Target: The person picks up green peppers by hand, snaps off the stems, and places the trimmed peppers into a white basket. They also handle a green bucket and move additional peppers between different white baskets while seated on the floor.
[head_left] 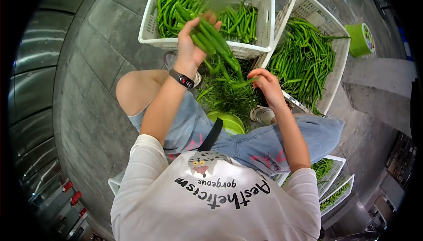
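Several long green peppers (216,40) lie in my left hand (192,43), whose fingers are wrapped round them, above the near edge of a white crate (169,42). Green peppers (240,21) fill parts of that crate. My right hand (265,84) is to the right and lower, pinching the end of one thin green pepper (242,84) between thumb and fingers. Under both hands, a heap of green stems and trimmings (224,96) lies on the floor between my legs.
A second white crate (337,80) of long green peppers (304,56) stands tilted at the right. Beyond it is a green tub (360,40). A lime-green basin (229,122) sits between my legs. Smaller white crates (341,164) with green peppers are at the lower right.
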{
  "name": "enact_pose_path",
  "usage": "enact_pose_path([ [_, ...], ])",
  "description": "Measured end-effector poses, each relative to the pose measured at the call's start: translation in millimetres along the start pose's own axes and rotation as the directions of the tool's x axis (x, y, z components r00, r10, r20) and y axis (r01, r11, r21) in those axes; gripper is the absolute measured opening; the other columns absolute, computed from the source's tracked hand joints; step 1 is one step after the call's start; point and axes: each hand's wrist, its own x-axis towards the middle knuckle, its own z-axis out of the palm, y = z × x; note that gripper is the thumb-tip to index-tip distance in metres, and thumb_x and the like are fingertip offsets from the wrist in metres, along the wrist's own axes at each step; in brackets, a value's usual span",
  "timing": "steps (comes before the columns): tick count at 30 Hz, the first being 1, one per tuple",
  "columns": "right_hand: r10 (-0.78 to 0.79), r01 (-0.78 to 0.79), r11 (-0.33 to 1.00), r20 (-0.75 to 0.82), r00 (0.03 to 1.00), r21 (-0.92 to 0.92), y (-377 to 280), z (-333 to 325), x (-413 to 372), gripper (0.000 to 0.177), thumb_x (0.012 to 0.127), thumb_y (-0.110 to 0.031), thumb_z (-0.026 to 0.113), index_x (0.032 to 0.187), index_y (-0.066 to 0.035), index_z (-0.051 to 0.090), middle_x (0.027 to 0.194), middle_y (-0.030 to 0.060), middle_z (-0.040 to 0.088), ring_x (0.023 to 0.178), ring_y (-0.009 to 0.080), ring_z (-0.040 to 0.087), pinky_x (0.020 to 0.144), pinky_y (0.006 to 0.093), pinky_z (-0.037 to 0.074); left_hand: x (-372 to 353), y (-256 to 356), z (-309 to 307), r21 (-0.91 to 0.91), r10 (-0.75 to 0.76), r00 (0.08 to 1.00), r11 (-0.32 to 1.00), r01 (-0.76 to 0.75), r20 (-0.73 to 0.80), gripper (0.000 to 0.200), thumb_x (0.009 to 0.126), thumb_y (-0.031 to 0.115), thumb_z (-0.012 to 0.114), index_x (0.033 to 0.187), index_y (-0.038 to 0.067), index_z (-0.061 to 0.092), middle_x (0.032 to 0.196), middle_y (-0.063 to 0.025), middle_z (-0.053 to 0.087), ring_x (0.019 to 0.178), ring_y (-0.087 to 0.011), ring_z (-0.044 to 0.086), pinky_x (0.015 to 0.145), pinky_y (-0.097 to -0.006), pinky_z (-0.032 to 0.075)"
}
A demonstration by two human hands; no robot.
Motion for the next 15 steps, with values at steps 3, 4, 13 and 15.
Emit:
enact_pose_path([
  [3, -0.035, 0.034, 0.995, 0.012, 0.999, 0.098, -21, 20, -2, 0.027, 0.092, -0.020, 0.052, 0.112, -0.002, 0.058, 0.107, 0.0092, 0.063, 0.097, 0.0165, 0.059, 0.085, 0.0291, 0.044, -1, -4, 0, 0.019, -0.008, 0.997, 1.000, 0.006, 0.081, 0.032, 0.087, 0.014, 0.050, 0.116, -0.001, 0.049, 0.123, -0.0152, 0.054, 0.107, -0.0242, 0.056, 0.100, -0.0414, 0.043],
  [4, -0.033, 0.027, 0.996, 0.062, 0.998, 0.088, -22, 23, -3, 0.028, 0.092, -0.020, 0.053, 0.113, -0.003, 0.057, 0.106, 0.0078, 0.063, 0.098, 0.0153, 0.058, 0.085, 0.0285, 0.044, -1, -6, -1, 0.037, -0.021, 0.993, 0.999, 0.017, 0.113, 0.035, 0.087, 0.015, 0.049, 0.118, -0.001, 0.048, 0.125, -0.0151, 0.052, 0.108, -0.0243, 0.056, 0.100, -0.0416, 0.043],
  [13, 0.161, -0.230, 0.955, 0.318, 0.934, 0.189, -26, 34, -13, 0.019, 0.091, -0.014, 0.057, 0.107, -0.003, 0.059, 0.095, 0.0036, 0.061, 0.086, 0.0114, 0.059, 0.081, 0.0274, 0.048, -6, -16, -4, 0.089, -0.169, 0.957, 0.984, 0.152, 0.237, 0.049, 0.083, 0.019, 0.048, 0.129, 0.001, 0.043, 0.128, -0.0131, 0.050, 0.111, -0.0246, 0.054, 0.102, -0.0443, 0.040],
  [15, 0.178, -0.264, 0.924, 0.301, 0.937, 0.277, -33, 32, -14, 0.019, 0.091, -0.015, 0.056, 0.106, -0.004, 0.059, 0.093, 0.0032, 0.061, 0.084, 0.0117, 0.059, 0.080, 0.0279, 0.048, -6, -15, -1, 0.084, -0.149, 0.968, 0.987, 0.135, 0.201, 0.048, 0.083, 0.018, 0.048, 0.128, 0.001, 0.044, 0.125, -0.0125, 0.052, 0.110, -0.0247, 0.054, 0.104, -0.0450, 0.038],
])
